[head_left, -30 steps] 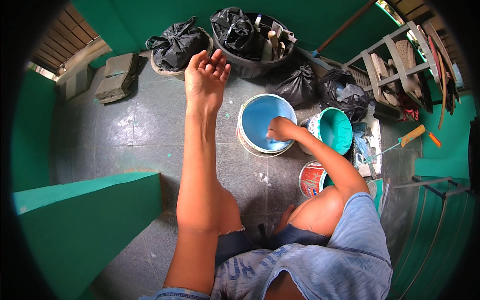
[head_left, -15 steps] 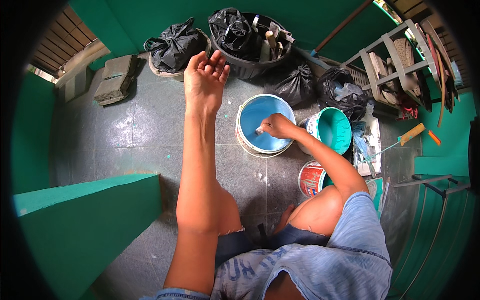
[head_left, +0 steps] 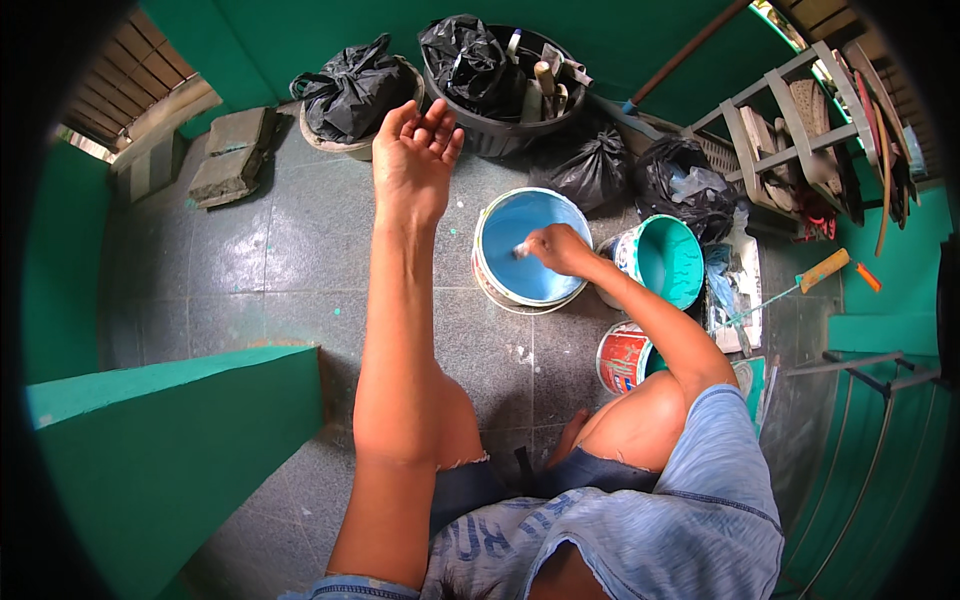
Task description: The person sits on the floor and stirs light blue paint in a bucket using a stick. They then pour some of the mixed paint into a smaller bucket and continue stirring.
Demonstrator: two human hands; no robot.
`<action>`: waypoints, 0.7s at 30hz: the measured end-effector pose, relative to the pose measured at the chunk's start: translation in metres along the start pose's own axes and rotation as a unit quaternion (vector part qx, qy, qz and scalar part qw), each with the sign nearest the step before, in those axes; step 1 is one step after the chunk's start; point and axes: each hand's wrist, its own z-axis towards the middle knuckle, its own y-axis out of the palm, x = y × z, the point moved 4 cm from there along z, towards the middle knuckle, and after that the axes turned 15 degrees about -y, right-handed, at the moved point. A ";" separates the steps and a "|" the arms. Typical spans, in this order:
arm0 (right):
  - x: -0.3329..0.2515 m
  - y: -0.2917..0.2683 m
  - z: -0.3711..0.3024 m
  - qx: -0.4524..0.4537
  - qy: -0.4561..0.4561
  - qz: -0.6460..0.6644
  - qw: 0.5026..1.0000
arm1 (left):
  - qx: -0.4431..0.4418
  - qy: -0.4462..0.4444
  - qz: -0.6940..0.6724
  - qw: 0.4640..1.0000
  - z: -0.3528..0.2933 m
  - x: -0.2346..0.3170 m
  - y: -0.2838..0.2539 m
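Observation:
My left hand (head_left: 412,150) hangs open in the air, fingers apart, with the forearm resting on my left knee. It holds nothing. My right hand (head_left: 555,248) reaches into a white bucket of light blue paint (head_left: 520,290) on the tiled floor. Its fingers are closed on a small pale stick (head_left: 520,250) whose tip is at the paint surface. Just right of this bucket stands a bucket of turquoise paint (head_left: 668,262). A small red can (head_left: 622,358) stands by my right knee.
Black bags (head_left: 350,90) and a dark tub of tools (head_left: 500,110) line the green back wall. A paint roller (head_left: 822,270) lies at the right near a metal rack (head_left: 790,110). A low green wall (head_left: 170,440) is at my left, with bricks (head_left: 228,155) beyond.
My right hand has moved left from the blue bucket's right rim toward its middle, with the pale stick in the paint. My left hand has hardly moved.

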 end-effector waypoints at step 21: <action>-0.006 0.001 -0.004 -0.188 0.060 -0.234 0.952 | 0.011 0.013 0.004 1.000 -0.005 0.005 -0.002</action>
